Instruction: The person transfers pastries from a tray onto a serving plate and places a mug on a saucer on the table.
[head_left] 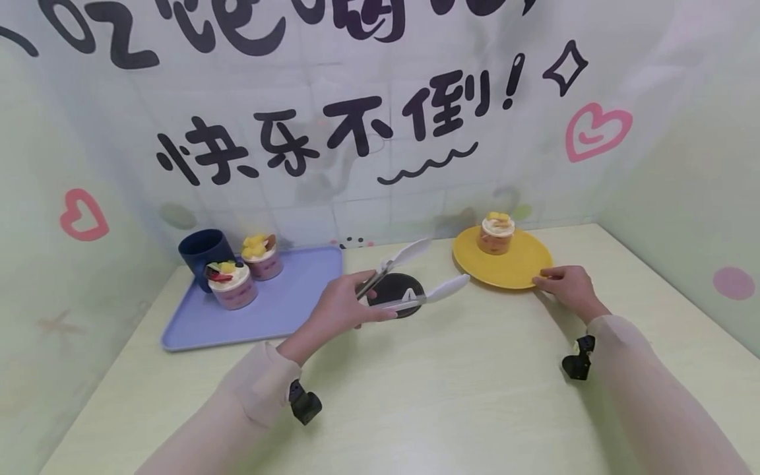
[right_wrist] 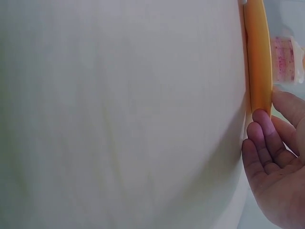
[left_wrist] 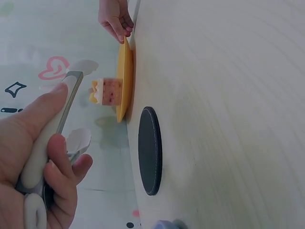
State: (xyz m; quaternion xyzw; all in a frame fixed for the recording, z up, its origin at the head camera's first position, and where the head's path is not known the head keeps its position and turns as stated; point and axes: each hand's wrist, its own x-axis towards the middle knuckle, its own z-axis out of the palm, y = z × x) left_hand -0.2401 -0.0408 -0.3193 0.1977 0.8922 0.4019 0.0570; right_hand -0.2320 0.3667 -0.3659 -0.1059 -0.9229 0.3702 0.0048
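Observation:
My left hand grips a pair of tongs with pale handles and white tips. The tongs' arms are spread, nothing between them, and overlap a round black coaster in the head view. At the right, my right hand pinches the near right rim of a yellow plate, thumb above and fingers below, as the right wrist view shows. A clear dessert cup with pink layers, white cream and yellow fruit stands upright near the plate's back edge.
On the left lies a lavender tray. Two fruit-topped dessert cups, one in front and one behind, stand on it beside a dark blue cup. A printed wall sheet rises behind the table.

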